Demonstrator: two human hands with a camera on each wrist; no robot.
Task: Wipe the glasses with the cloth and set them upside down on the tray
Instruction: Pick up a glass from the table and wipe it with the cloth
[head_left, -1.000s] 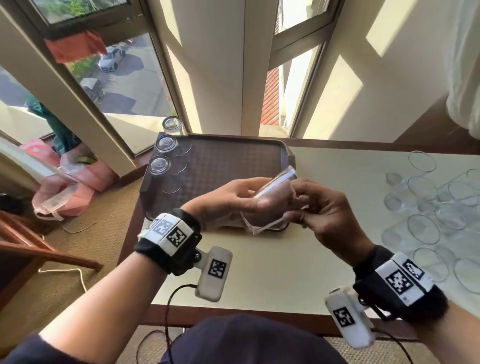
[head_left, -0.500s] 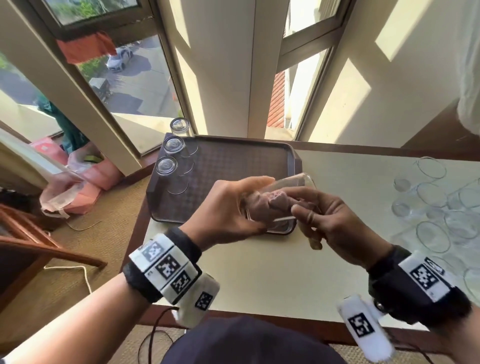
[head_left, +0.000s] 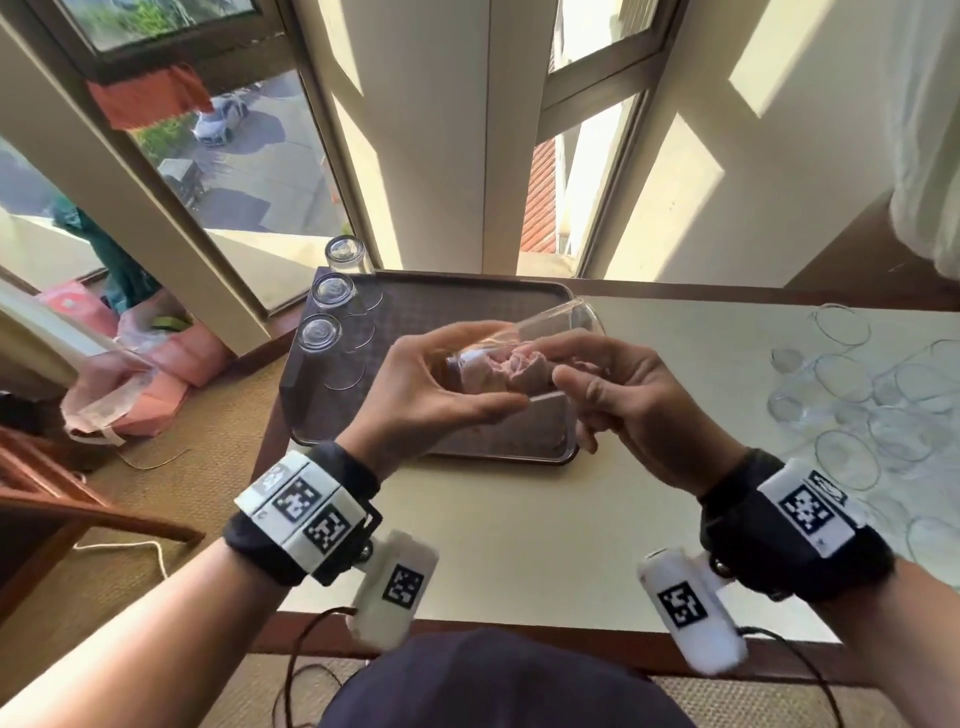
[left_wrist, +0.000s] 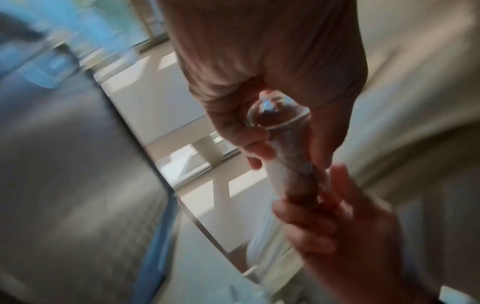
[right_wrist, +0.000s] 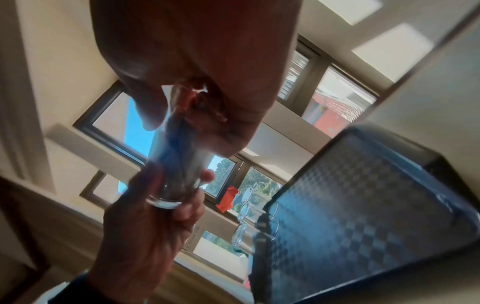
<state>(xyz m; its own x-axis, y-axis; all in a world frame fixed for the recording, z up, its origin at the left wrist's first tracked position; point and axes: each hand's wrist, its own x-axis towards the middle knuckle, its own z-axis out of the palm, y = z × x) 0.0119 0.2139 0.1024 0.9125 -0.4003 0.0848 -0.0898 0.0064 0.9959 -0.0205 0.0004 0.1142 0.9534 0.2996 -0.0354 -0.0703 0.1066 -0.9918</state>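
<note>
The left hand (head_left: 436, 395) curled round the base of the glass (head_left: 550, 332), held sideways above the tray (head_left: 431, 306); the right hand (head_left: 639, 410) pinched the cloth (head_left: 514, 371) (bunched inside). Beneath stood a pale table (head_left: 519, 519) by windows (head_left: 249, 150).
</note>
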